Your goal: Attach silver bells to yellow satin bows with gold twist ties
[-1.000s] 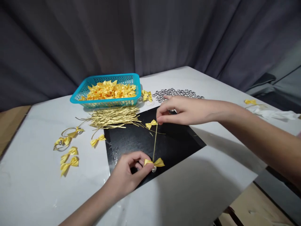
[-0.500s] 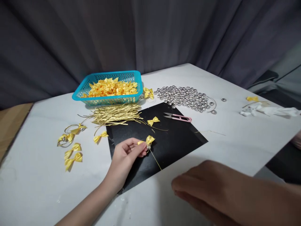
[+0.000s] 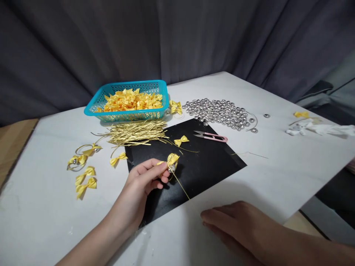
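My left hand pinches a small yellow ribbon bow with a silver bell under it and a gold wire trailing down over the black mat. My right hand lies low on the white table near the front edge, fingers together and pointing left, holding nothing that I can see. Another yellow bow lies on the mat beside pink thread snips.
A teal basket full of yellow bows stands at the back, a heap of gold wire ties in front of it. Silver bells are piled at back right. Finished bows lie at left. White cloth lies far right.
My right hand let go of the wire's far end and drew back to the table's near edge. My left hand lifted the bow and bell up the mat, uncovering the snips.
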